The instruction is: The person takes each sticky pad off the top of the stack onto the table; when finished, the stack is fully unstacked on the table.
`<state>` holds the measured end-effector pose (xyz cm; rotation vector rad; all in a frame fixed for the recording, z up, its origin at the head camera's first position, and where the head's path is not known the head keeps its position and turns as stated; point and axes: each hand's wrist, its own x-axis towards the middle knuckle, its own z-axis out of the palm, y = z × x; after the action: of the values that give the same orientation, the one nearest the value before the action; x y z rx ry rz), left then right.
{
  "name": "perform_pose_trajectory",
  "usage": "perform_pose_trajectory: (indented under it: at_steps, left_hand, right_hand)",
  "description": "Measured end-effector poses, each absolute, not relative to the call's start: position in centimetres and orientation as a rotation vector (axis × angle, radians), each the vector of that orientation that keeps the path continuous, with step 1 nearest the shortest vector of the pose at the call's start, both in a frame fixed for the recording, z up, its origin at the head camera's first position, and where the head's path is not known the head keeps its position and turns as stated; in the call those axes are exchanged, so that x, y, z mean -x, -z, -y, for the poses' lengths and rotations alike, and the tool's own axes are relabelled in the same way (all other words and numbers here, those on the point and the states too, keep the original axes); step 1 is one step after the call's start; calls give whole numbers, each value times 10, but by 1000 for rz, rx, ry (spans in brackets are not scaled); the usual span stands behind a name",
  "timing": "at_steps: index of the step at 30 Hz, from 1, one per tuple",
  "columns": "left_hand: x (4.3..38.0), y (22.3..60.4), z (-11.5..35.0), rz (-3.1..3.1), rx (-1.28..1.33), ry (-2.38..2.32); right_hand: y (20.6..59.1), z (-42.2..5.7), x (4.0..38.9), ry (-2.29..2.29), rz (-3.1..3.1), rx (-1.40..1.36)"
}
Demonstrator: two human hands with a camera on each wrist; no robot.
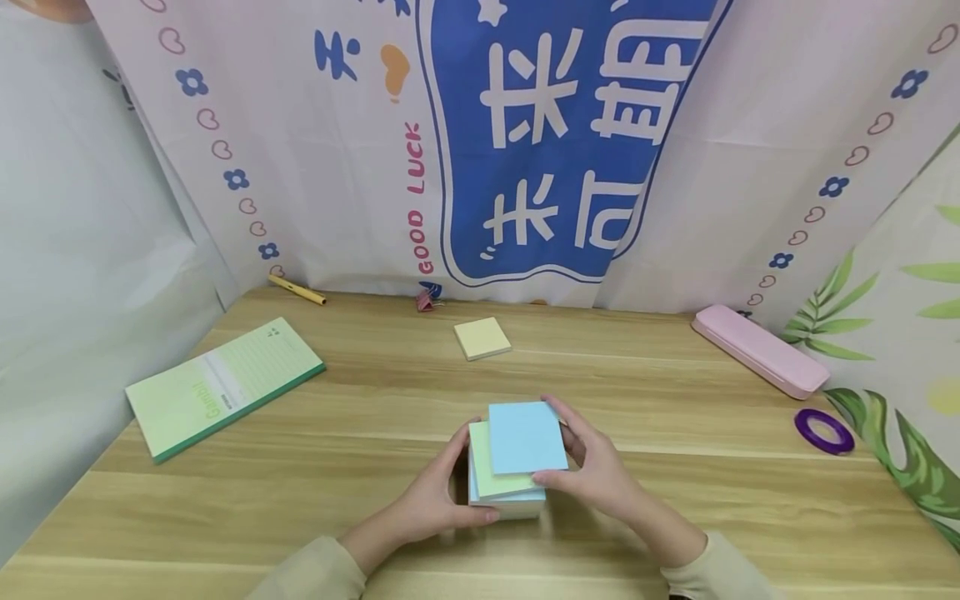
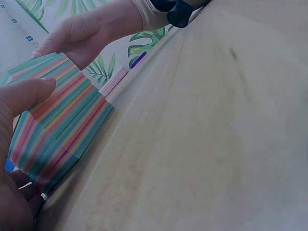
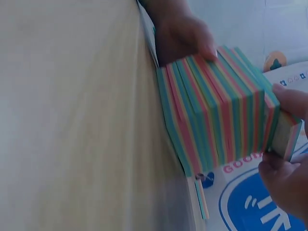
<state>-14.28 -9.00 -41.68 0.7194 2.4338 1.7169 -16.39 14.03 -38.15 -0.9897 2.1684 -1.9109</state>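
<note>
A tall stack of sticky note pads [image 1: 510, 509] stands on the table in front of the person. Its striped sides [image 3: 219, 125] show pink, yellow, green and blue layers in both wrist views. The left hand [image 1: 429, 503] grips the stack from its left, thumb [image 2: 36, 94] along the near side. On top, a light green pad [image 1: 480, 462] sits askew, and a blue-topped pad [image 1: 528, 437] overlaps it, shifted to the right. The right hand [image 1: 597, 468] pinches this top pad by its near and far edges; in the right wrist view the pad [image 3: 288, 134] sticks out past the stack.
A separate yellow sticky note pad [image 1: 482, 337] lies behind the stack. At left are a green notepad [image 1: 225, 387] and a yellow pen [image 1: 297, 289]. A pink binder clip [image 1: 426, 301] sits by the backdrop. Right are a pink case [image 1: 761, 350] and purple tape roll [image 1: 824, 431].
</note>
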Motion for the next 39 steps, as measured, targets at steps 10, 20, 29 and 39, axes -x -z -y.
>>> perform_pose_trajectory:
  at_steps: [10,20,29,39]
  left_hand:
    - [133,390,91,-2399,-679,-1731]
    - [132,388,92,-2411,-665,-1700]
    - [132,389,93,-2404,-674,-1702]
    - [142,421,94,-2445,-730,-1664]
  right_hand:
    - [378,-154,189,2059,-1848,968]
    - [373,-174,252,2134,-2077,816]
    - [381,-176,310,1959,-2298,419]
    - [403,-168,356,1747,-2404,276]
